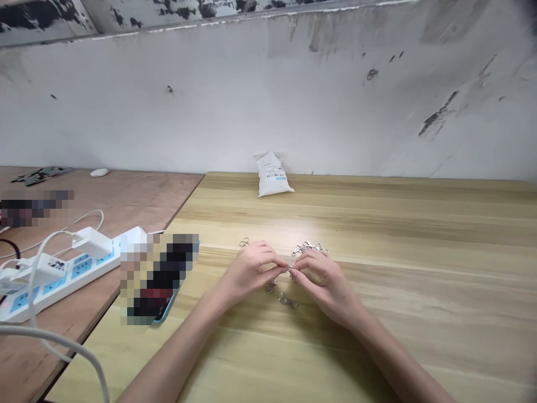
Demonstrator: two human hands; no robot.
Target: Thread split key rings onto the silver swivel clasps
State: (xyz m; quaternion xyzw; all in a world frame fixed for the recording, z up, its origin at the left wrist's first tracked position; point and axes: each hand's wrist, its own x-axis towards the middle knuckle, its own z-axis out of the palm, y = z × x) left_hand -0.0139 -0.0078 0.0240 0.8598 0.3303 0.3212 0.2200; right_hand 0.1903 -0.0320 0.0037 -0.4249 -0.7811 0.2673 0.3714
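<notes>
My left hand (250, 271) and my right hand (326, 284) meet fingertip to fingertip above the wooden table. Both pinch a small silvery key ring (290, 269) between thumb and fingers; part of it is covered by the fingertips. Just beyond my right hand lies a cluster of metal swivel clasps (309, 245), partly hidden by the fingers. A clasp with a ring (287, 301) rests on the table nearer to me. More small metal pieces (271, 286) show under my left hand, and a few loose rings (244, 242) lie past its knuckles.
A white plastic packet (274, 176) with a label stands near the wall. To the left lie a phone (168, 305), mostly blurred out, and a power strip (79, 270) with plugged chargers and looping white cables (90, 355). A seam separates the two tabletops.
</notes>
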